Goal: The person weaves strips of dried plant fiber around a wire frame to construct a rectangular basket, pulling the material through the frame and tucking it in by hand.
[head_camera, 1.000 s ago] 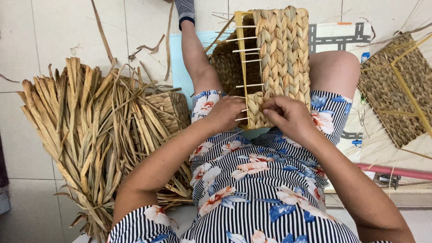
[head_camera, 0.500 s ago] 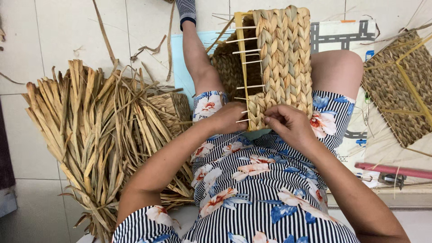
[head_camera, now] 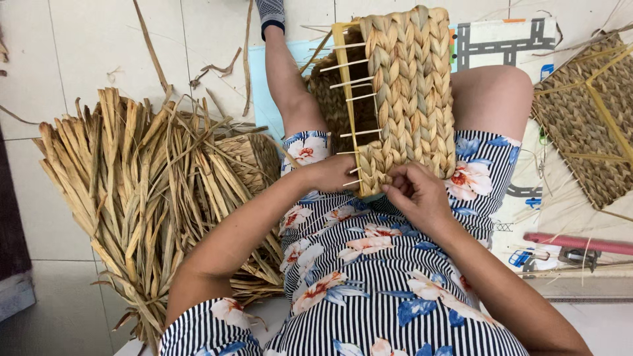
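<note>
A half-woven straw basket [head_camera: 410, 86] on a yellow frame with thin wooden pegs rests on my lap, its thick braided weave facing up. My left hand [head_camera: 331, 173] grips the near left corner of the frame by the lowest pegs. My right hand [head_camera: 415, 193] pinches the weave's near edge, fingers curled on a straw strand. Both hands touch the basket and sit close together.
A big bundle of dried straw leaves [head_camera: 132, 198] lies on the tiled floor at my left, with a small woven basket [head_camera: 247, 155] against it. Another woven panel on a yellow frame [head_camera: 590, 112] lies at the right. A red-handled tool [head_camera: 580, 242] lies near the right edge.
My right hand has shifted slightly along the basket's near edge, working the strand. My left hand stays on the frame corner. The view has drifted a little.
</note>
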